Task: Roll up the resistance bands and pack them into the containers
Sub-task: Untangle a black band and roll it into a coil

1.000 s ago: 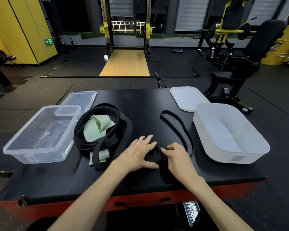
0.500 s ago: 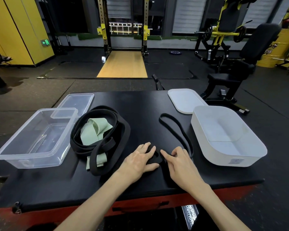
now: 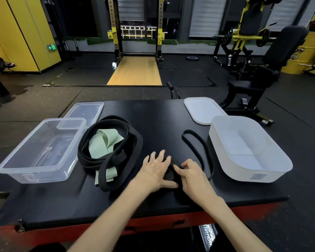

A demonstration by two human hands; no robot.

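Note:
A thin black resistance band (image 3: pixel 193 142) lies on the black padded table (image 3: pixel 153 115); its near end is coiled into a small roll (image 3: pixel 168 175) between my hands. My left hand (image 3: pixel 155 170) lies flat on the roll's left side with its fingers spread. From the right, my right hand (image 3: pixel 191 174) pinches the roll with curled fingers. The band's free loop trails back toward the empty white container (image 3: pixel 244 172) at the right. An empty clear plastic container (image 3: pixel 35 176) stands at the left.
A pile of wide black bands (image 3: pixel 135 142) with a pale green band (image 3: pixel 105 140) inside it lies between the clear container and my hands. A clear lid (image 3: pixel 85 111) and a white lid (image 3: pixel 202 110) lie behind the containers. Gym machines stand beyond the table.
The free loop of the thin band has grown shorter while the roll stays between my hands. My left fingers have spread and shifted forward over the roll. The view has tilted slightly.

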